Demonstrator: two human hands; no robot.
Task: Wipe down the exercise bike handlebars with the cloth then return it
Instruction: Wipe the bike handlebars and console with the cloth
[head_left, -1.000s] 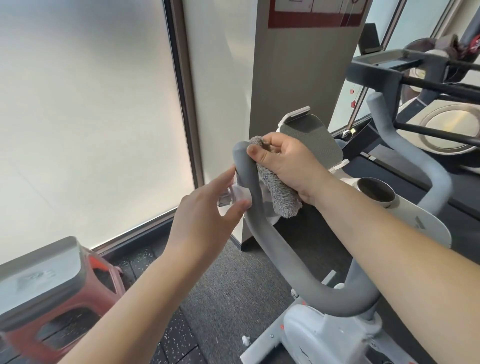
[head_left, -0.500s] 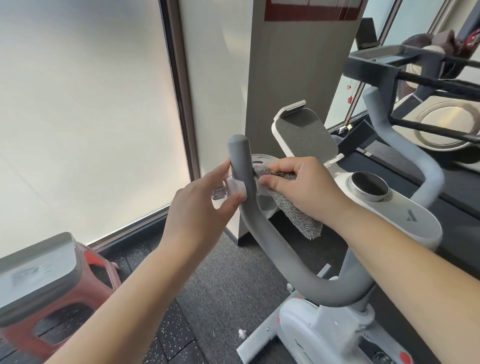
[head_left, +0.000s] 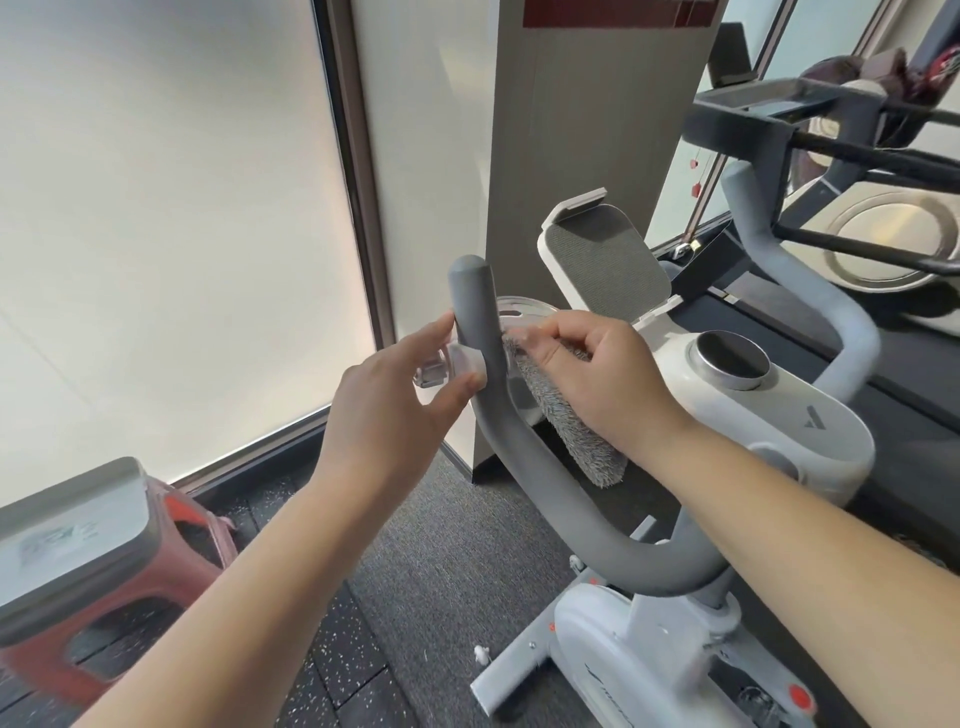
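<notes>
**Cloth at left handlebar**

Landmark: grey handlebar (head_left: 480, 332). Your right hand (head_left: 602, 384) gripped the grey cloth (head_left: 566, 426) against its right side, fingers curled over the cloth, the rest hanging below your palm. Your left hand (head_left: 384, 410) pinched a small white clip (head_left: 465, 364) on its left side.
</notes>
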